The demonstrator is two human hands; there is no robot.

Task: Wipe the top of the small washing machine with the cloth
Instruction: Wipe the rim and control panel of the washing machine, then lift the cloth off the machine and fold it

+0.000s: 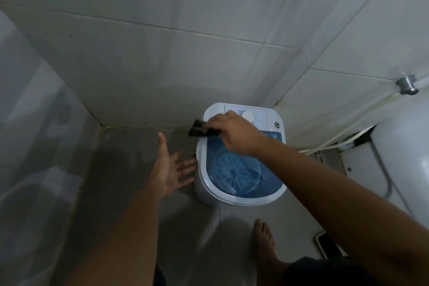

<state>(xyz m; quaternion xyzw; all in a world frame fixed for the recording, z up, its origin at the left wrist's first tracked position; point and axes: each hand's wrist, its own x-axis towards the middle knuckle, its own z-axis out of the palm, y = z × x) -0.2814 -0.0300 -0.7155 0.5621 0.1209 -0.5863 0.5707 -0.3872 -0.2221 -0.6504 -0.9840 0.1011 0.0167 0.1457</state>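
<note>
Your right hand (234, 133) clamped the dark cloth (201, 129) on the small white blue-lidded washing machine (241, 188), left hand (171, 167) fingers spread apart

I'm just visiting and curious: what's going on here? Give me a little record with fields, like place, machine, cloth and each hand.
place: tiled corner, grey floor
machine: small washing machine, white, with blue see-through lid closed
cloth: dark cloth at the machine's far left edge
right hand: right hand holds the cloth on the top, beside the white dial
left hand: left hand open, empty, beside the machine
also seen: a bare foot on the floor
</note>
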